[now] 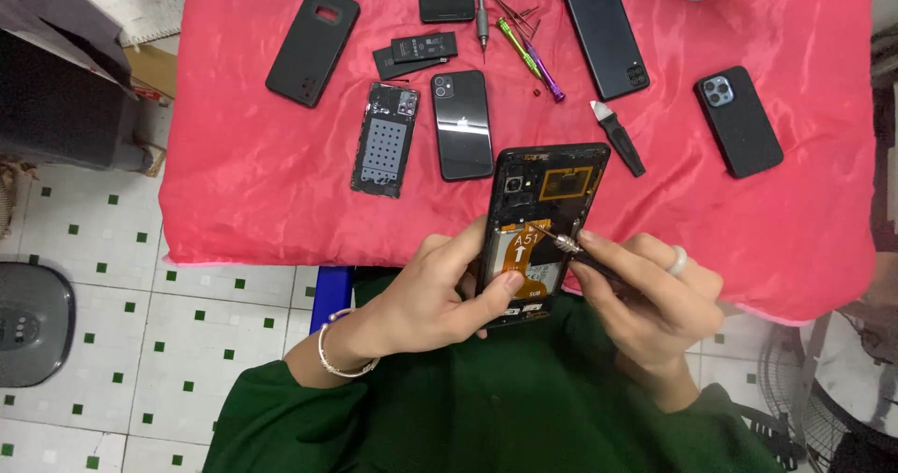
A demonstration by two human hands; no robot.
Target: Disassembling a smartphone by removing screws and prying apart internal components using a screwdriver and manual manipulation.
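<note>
My left hand [440, 291] grips an opened black phone [547, 188] with its back cover off, so the battery with orange tape and the inner parts show. My right hand [645, 291], which wears a ring, holds a thin screwdriver [572, 247]. The metal tip of the screwdriver touches the phone's right inner edge. The phone is held above the near edge of the red cloth [262, 174].
Spread on the red cloth are a black case [312, 45], a phone back frame [384, 139], a black phone [461, 124], a loose battery [423, 47], colourful screwdrivers [529, 54], a pry tool [617, 136] and two more phones [608, 38] [738, 120]. Tiled floor lies to the left.
</note>
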